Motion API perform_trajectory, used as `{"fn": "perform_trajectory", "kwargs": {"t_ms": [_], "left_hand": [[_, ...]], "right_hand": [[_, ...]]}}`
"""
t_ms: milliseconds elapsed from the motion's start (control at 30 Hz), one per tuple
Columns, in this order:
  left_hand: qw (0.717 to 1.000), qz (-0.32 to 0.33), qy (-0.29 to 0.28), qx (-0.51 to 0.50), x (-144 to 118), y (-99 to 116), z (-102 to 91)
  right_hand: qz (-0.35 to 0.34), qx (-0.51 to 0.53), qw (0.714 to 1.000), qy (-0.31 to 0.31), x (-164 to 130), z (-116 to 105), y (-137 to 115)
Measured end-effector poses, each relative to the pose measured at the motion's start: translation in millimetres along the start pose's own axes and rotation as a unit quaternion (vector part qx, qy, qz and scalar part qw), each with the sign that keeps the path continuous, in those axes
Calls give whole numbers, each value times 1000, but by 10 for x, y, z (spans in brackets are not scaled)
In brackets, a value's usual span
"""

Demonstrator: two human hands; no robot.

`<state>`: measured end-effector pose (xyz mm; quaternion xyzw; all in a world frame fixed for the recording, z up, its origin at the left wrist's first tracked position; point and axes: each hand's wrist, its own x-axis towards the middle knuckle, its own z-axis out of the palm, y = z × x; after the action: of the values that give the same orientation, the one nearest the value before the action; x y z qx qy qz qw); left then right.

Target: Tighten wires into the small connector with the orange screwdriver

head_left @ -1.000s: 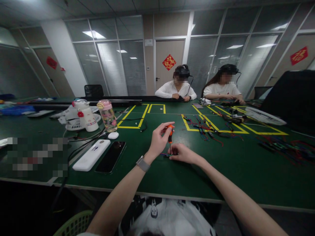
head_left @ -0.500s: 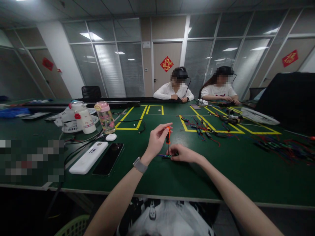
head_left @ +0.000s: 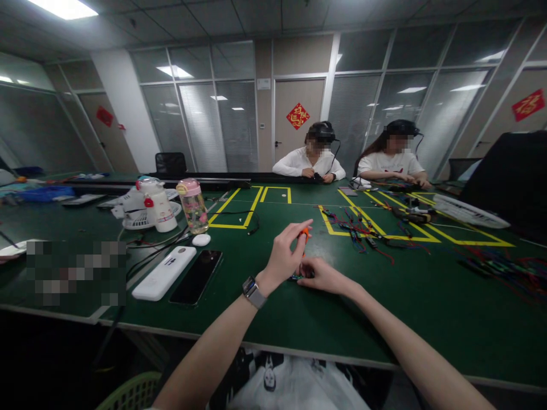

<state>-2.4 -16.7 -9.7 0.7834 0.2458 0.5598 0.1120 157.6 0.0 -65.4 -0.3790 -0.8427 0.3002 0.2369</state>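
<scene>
Glass partitions (head_left: pixel 194 119) and a pale door (head_left: pixel 288 94) are standing behind the green tabletop (head_left: pixel 316 324). On the tabletop, a black phone (head_left: pixel 196 277) is lying face up, not far from the front edge. To the right of the phone, the person's two hands are working close together. The left hand (head_left: pixel 287 250), with a wristwatch (head_left: pixel 254 292) on its wrist, is gripping the orange handle of a screwdriver (head_left: pixel 305 234) between the thumb and the fingers, which are bending only partly. The lower part of this tool is mostly hiding behind the hands. The right hand (head_left: pixel 322 276) is curling low over the tabletop, and its thumb and index finger are pinching a small circuit board (head_left: pixel 296 278). This board is lying to the right of the phone, and the fingers are covering much of it.

Just to the left of the phone, a white rectangular device (head_left: pixel 164 273) is lying, and a small white case (head_left: pixel 201 240) is resting beyond the phone's far end. Farther beyond the phone, a pink-lidded bottle (head_left: pixel 194 210) is standing beside a white jug (head_left: pixel 160 208). Well to the right of the phone, coloured wires (head_left: pixel 361 230) are lying across yellow tape (head_left: pixel 337 233). Beyond the phone and to the right, one co-worker (head_left: pixel 314 162) and another co-worker (head_left: pixel 393 162) are sitting across the tabletop.
</scene>
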Motion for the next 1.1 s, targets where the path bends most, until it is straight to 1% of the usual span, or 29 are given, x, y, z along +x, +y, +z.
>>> {"fn": "perform_trajectory", "kwargs": {"t_ms": [133, 167, 233, 333, 433, 500, 567, 667, 733, 800, 867, 933, 1033, 1100], "left_hand": [[997, -41, 60, 25, 11, -8, -5], [996, -47, 68, 29, 14, -9, -13], [996, -52, 63, 27, 21, -14, -31], [998, -54, 30, -15, 34, -27, -51], [993, -77, 10, -92, 42, -33, -53], [988, -91, 17, -121, 39, -23, -46], [990, -87, 27, -108, 33, -4, -38], [996, -64, 47, -44, 29, 24, -33], [997, -50, 51, -5, 38, 36, -42], [999, -42, 20, 11, 58, 43, -64], [999, -36, -25, 5, 91, 44, -92], [998, -38, -56, -6, 139, 46, -118], [994, -68, -85, -6, 236, 55, -141], [992, -89, -95, -1, 308, 61, -142]], "right_hand": [[6, 22, 1000, -3, 6, 20, 16], [10, 35, 999, -2, 5, 26, 26], [21, 65, 998, 1, 0, 43, 58], [30, 102, 994, 15, -21, 83, 121], [10, 107, 993, 47, -48, 118, 164], [-3, 99, 993, 56, -65, 131, 166], [-13, 78, 995, 60, -78, 136, 155], [-26, 51, 996, 61, -83, 126, 151], [-28, 52, 996, 63, -76, 108, 174], [-26, 56, 995, 75, -63, 81, 214], [-26, 55, 994, 90, -48, 52, 259], [-23, 54, 994, 98, -36, 30, 296], [-30, 55, 993, 103, -25, 20, 324], [-37, 55, 992, 107, -20, 21, 329]]}}
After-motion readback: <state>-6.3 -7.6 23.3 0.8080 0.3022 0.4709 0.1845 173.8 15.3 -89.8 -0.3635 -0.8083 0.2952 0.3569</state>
